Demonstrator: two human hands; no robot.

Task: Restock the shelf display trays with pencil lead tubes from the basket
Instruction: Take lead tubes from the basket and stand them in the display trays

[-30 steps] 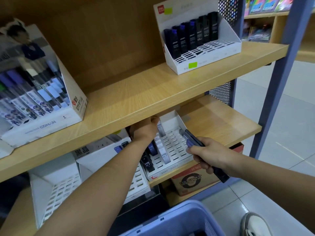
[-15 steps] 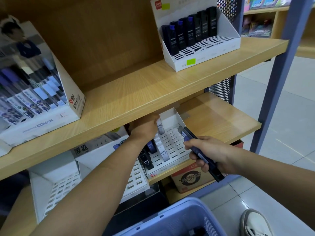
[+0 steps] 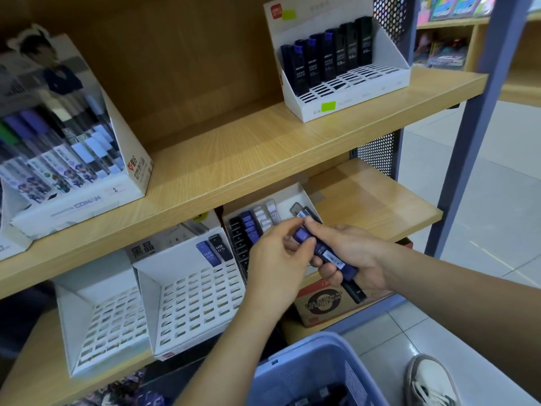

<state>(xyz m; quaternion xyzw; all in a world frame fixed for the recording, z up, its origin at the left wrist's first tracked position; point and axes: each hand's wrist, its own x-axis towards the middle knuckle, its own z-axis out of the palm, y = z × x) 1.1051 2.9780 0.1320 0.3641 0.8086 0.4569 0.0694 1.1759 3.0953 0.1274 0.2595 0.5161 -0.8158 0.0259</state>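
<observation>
The right hand (image 3: 355, 259) gripped a bundle of lead tubes (image 3: 332, 257) in front of the tray (image 3: 295, 191) — the left hand (image 3: 273, 260) pinched the blue top of one.

"CONAN" on left display box (image 3: 73, 205), "HB 05" on black tray tube (image 3: 220, 248)

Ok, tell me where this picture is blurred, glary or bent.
Head view, far left: the pen display box is smeared soft. Head view, right: the floor tiles carry glare, and the blue post leans from the wide lens. Head view, centre: the tubes in the right hand are sharp.
</observation>
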